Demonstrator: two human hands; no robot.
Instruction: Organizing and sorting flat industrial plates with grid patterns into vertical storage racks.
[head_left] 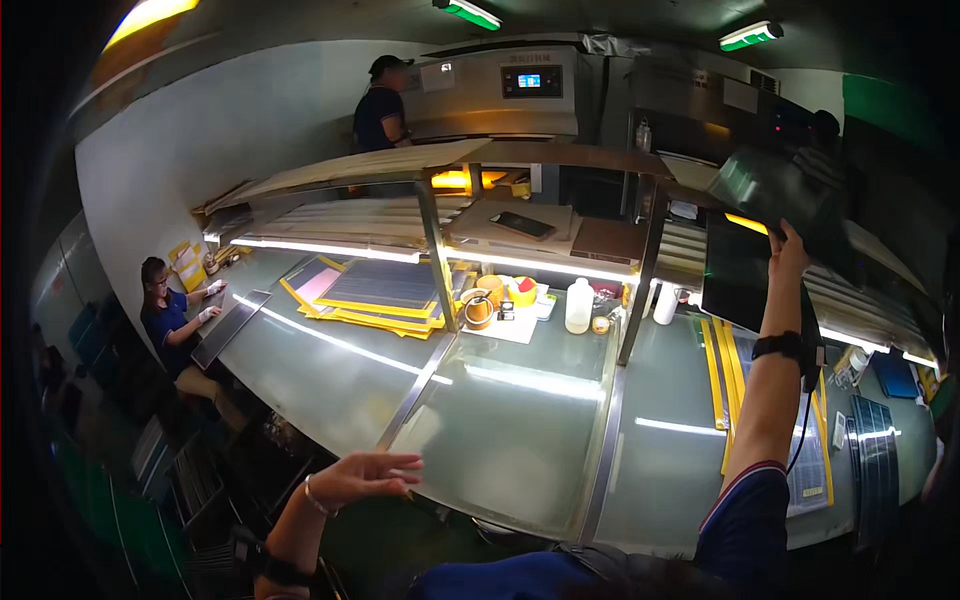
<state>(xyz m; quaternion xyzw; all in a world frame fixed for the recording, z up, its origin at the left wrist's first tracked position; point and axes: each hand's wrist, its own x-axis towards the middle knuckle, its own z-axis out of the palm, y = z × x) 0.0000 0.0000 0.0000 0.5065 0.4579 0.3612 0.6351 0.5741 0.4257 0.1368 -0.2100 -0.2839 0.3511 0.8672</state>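
Observation:
My right hand (788, 250) is raised at the upper right, its fingers closed on the edge of a dark glossy panel (732, 278) by the shelf. A yellow strip shows along that panel's top edge. Just above the hand is a greenish see-through sheet (765, 190); whether it is part of the same piece I cannot tell. My left hand (365, 478) hovers over the near edge of the glass-topped table (510, 440), fingers stretched out and nothing in them. Below the right arm lie yellow-edged screen frames (718, 375), partly hidden by the forearm.
Shelving (560, 155) spans the table, with a phone (523, 225) on it. Under it stand a white bottle (579, 305) and tape rolls (478, 308). Stacked yellow-edged frames (375, 290) lie left. A seated person (170, 320) handles a dark panel (230, 328); another person (382, 110) stands behind.

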